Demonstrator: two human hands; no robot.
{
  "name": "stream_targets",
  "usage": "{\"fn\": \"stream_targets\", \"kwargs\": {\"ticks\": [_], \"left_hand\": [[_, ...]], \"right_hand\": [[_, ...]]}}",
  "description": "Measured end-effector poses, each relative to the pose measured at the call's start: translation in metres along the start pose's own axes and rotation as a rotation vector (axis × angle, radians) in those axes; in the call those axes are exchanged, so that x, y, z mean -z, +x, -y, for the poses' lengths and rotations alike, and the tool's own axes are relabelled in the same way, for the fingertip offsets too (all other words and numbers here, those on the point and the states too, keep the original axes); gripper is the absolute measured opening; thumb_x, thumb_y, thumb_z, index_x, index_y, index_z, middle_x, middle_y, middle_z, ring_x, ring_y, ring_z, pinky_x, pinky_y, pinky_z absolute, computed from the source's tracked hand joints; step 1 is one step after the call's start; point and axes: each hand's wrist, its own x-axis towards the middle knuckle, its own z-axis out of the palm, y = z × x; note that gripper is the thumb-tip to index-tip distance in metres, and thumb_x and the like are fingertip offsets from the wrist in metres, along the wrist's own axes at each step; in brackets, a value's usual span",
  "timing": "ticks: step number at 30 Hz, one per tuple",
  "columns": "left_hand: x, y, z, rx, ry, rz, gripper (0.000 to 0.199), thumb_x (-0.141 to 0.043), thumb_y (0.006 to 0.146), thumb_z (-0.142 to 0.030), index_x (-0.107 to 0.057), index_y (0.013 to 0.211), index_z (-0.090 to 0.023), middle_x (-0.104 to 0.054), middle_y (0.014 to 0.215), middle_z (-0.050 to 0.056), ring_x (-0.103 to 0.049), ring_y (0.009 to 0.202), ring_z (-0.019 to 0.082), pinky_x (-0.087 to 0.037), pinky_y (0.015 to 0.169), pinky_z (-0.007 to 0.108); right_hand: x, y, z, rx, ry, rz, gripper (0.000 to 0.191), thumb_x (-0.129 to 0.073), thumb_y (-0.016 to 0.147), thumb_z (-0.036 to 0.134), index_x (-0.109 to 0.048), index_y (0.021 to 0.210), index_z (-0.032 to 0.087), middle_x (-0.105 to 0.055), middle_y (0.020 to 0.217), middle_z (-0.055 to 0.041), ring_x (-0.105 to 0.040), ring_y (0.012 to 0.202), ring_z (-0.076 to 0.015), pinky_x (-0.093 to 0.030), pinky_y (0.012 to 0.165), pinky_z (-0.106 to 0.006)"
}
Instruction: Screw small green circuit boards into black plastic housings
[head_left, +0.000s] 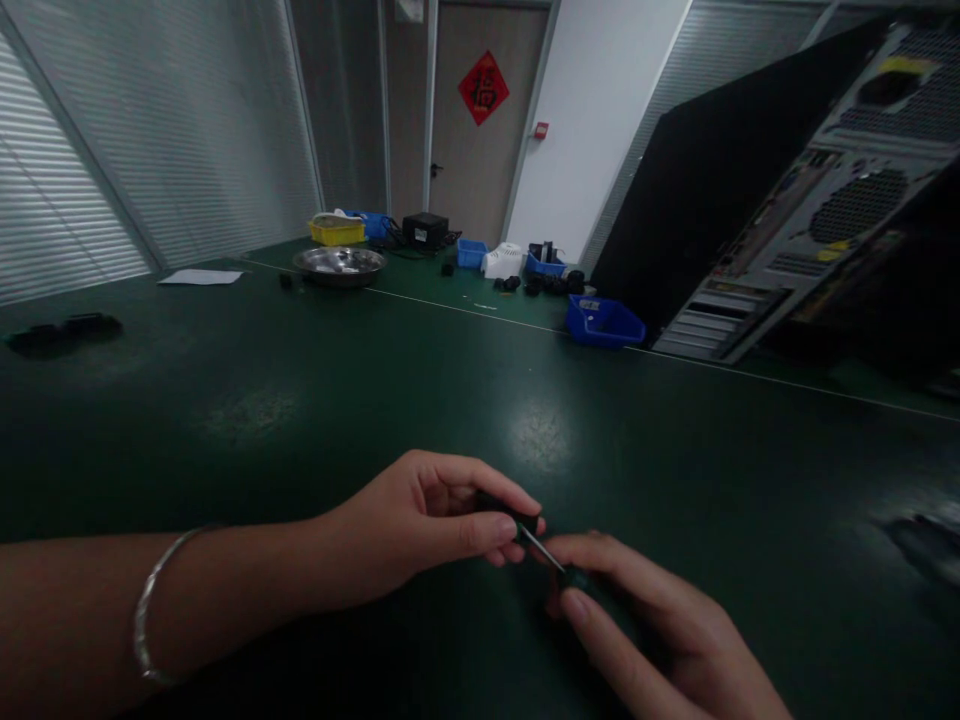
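The grip of the left hand (450, 515) is pinching a small black part (529, 521) between thumb and fingers; the right hand's (667, 620) grip is holding a screwdriver (543, 550) by its dark handle, the thin metal shaft pointing at that part; dimness is leaving it unclear whether the tip is touching; both hands are meeting over the near side of the green counter (405, 380); beyond them, a blue bin (604, 322) is sitting beside a computer tower (720, 170); a metal bowl (339, 265) is resting farther left.

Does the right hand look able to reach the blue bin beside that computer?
Probably yes, stretching: nothing visible blocks the table between the right hand and blue bin, though that hand holds a thin-shafted tool.
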Motion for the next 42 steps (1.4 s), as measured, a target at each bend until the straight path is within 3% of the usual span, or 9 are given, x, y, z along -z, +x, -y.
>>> {"fn": "stream_targets", "kwargs": {"ticks": [24,27,29,34,36,42], "left_hand": [[0.002,-0.002,0.006,-0.029,-0.073,-0.105,0.014,-0.066,0.079,-0.019,-0.067,0.091,-0.013,-0.071,0.089,0.007,-0.062,0.069,0.009,-0.049,0.066,0.022],[0.001,-0.001,0.004,-0.04,-0.101,-0.124,0.013,-0.065,0.079,-0.019,-0.067,0.09,-0.012,-0.071,0.089,0.007,-0.063,0.068,0.01,-0.049,0.065,0.023],[0.0,-0.001,0.003,-0.044,-0.105,-0.136,0.013,-0.065,0.079,-0.018,-0.066,0.09,-0.011,-0.071,0.089,0.008,-0.063,0.068,0.01,-0.049,0.066,0.023],[0.0,-0.002,-0.001,-0.057,-0.11,-0.144,0.016,-0.064,0.08,-0.019,-0.065,0.093,-0.01,-0.07,0.091,0.01,-0.062,0.071,0.011,-0.049,0.07,0.025],[0.001,-0.003,0.0,-0.055,-0.107,-0.128,0.017,-0.063,0.08,-0.02,-0.065,0.095,-0.01,-0.07,0.094,0.011,-0.063,0.073,0.011,-0.049,0.072,0.027],[0.004,-0.003,0.001,-0.035,-0.063,-0.085,0.02,-0.062,0.081,-0.022,-0.064,0.097,-0.011,-0.069,0.093,0.011,-0.063,0.078,0.014,-0.05,0.075,0.03]], "right_hand": [[0.001,-0.004,-0.001,0.007,0.075,-0.002,0.022,-0.054,0.087,0.027,-0.063,0.107,0.025,-0.068,0.101,-0.0048,-0.064,0.092,-0.0162,-0.051,0.08,-0.022],[0.002,-0.003,0.0,0.035,0.079,-0.027,0.021,-0.053,0.087,0.028,-0.064,0.105,0.025,-0.069,0.095,-0.0044,-0.065,0.084,-0.0153,-0.052,0.074,-0.021],[0.003,-0.002,0.001,0.043,0.082,-0.02,0.022,-0.052,0.088,0.029,-0.065,0.105,0.025,-0.069,0.086,-0.0035,-0.066,0.073,-0.014,-0.052,0.066,-0.02],[0.004,-0.002,0.008,-0.028,0.087,-0.028,0.022,-0.054,0.086,0.031,-0.066,0.104,0.024,-0.069,0.087,-0.0042,-0.066,0.072,-0.0149,-0.053,0.068,-0.021],[0.003,-0.002,0.01,-0.035,0.099,-0.044,0.021,-0.057,0.085,0.032,-0.068,0.101,0.025,-0.069,0.091,-0.0046,-0.066,0.08,-0.0163,-0.053,0.072,-0.021],[0.0,-0.004,0.008,-0.117,0.109,-0.05,0.025,-0.057,0.084,0.034,-0.067,0.104,0.023,-0.068,0.083,-0.0053,-0.061,0.058,-0.0131,-0.05,0.046,-0.017]]}}
